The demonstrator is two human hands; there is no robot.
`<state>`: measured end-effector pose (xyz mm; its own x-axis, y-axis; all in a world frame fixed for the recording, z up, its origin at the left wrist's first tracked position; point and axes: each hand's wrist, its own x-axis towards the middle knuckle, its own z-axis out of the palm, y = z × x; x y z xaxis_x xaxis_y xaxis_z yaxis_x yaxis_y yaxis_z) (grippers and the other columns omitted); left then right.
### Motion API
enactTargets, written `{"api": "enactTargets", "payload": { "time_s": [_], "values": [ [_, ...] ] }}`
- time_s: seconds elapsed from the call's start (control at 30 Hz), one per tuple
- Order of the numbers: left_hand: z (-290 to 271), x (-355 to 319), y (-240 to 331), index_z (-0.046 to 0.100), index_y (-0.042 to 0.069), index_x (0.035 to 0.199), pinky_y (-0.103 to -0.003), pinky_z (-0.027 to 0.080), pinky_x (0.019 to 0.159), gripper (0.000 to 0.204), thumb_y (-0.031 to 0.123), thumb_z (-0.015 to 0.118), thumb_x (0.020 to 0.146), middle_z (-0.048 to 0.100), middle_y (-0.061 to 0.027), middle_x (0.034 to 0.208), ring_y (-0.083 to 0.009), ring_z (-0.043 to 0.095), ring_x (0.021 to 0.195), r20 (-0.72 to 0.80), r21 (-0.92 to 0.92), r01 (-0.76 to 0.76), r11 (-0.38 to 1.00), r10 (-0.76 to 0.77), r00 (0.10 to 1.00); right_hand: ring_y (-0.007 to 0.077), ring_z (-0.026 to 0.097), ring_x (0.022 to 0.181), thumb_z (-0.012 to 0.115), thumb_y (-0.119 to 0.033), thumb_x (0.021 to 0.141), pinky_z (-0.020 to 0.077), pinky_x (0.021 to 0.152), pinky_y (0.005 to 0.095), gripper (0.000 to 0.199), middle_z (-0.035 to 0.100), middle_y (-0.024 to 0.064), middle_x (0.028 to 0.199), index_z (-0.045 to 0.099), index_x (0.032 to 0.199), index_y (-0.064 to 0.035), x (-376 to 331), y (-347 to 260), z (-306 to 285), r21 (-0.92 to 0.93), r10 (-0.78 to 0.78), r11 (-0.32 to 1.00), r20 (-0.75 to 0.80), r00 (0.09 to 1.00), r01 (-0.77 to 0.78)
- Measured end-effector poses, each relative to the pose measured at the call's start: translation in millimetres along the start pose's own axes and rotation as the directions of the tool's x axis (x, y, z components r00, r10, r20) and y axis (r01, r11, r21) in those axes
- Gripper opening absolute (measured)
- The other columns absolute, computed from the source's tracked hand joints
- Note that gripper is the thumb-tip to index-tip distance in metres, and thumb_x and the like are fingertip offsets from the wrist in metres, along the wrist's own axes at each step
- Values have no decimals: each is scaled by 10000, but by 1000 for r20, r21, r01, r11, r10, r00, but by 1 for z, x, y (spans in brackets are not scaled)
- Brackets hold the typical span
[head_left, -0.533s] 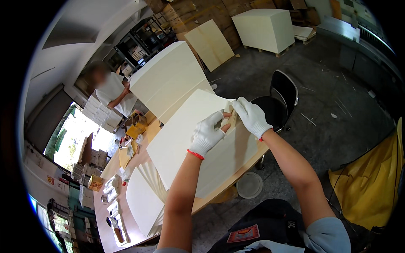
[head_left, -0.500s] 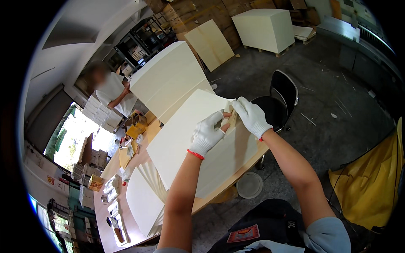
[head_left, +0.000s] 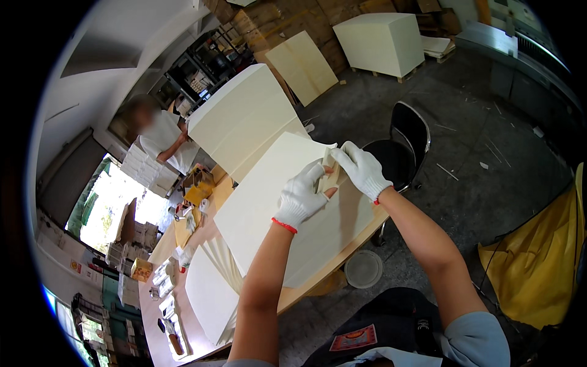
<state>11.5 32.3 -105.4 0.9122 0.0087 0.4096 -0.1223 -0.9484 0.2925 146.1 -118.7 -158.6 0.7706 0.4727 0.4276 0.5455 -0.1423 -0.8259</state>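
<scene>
A pile of large white sheets (head_left: 263,183) lies on the table in front of me, its near right corner bent upward. My right hand (head_left: 362,170), in a white knitted glove, is closed around this raised corner. Beside it, my left hand (head_left: 301,197) wears a similar glove with bare thumb and finger ends. Its thumb and forefinger are spread apart against the curled sheet edges (head_left: 332,177). How many sheets the right fingers pinch is hidden. A fanned batch of white sheets (head_left: 211,287) rests left of my left forearm.
A tall white stack (head_left: 244,116) stands beyond the table (head_left: 202,229). A person (head_left: 165,137) is at its left. A black chair (head_left: 406,144) stands right of the table, a round tub (head_left: 363,269) below its edge. Yellow sheeting (head_left: 538,263) hangs at right.
The bent corner has curled a little differently between my hands. My right hand has shifted slightly left, and the left thumb has moved slightly right.
</scene>
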Motion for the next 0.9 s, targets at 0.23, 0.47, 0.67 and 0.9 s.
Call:
{"api": "enactTargets", "payload": {
  "time_s": [0.23,0.47,0.67,0.9],
  "values": [
    [-2,-5,8,688,191,1302,-435,601,873,456,139,718,850,734,-85,1245,-354,727,1016,-55,3,11,1000,-11,998,384,709,831,520,-557,1025,517,711,489,492,718,175,863,683,957,-97,-10,3,-31,-374,38,927,104,994,3],
    [4,3,2,734,196,1275,-429,585,907,412,147,690,868,752,-133,1168,-361,720,1053,-49,67,3,998,1,999,341,711,769,602,-536,935,541,671,475,453,712,139,812,691,853,-100,-5,13,-29,-530,-186,806,192,964,262],
    [5,22,1,751,199,1236,-436,582,864,374,182,693,867,759,-124,1124,-355,721,1010,9,165,167,972,-171,985,340,708,753,610,-502,951,559,674,472,413,715,136,814,712,881,-109,6,10,-34,-602,-360,678,228,905,422],
    [1,15,6,739,162,1284,-407,553,967,371,205,698,918,731,-139,1276,-334,704,1153,78,23,200,980,-201,976,417,690,953,504,-592,1029,516,818,496,560,732,215,986,697,1045,-67,12,3,-16,-60,-27,998,143,989,36]
  ]
}}
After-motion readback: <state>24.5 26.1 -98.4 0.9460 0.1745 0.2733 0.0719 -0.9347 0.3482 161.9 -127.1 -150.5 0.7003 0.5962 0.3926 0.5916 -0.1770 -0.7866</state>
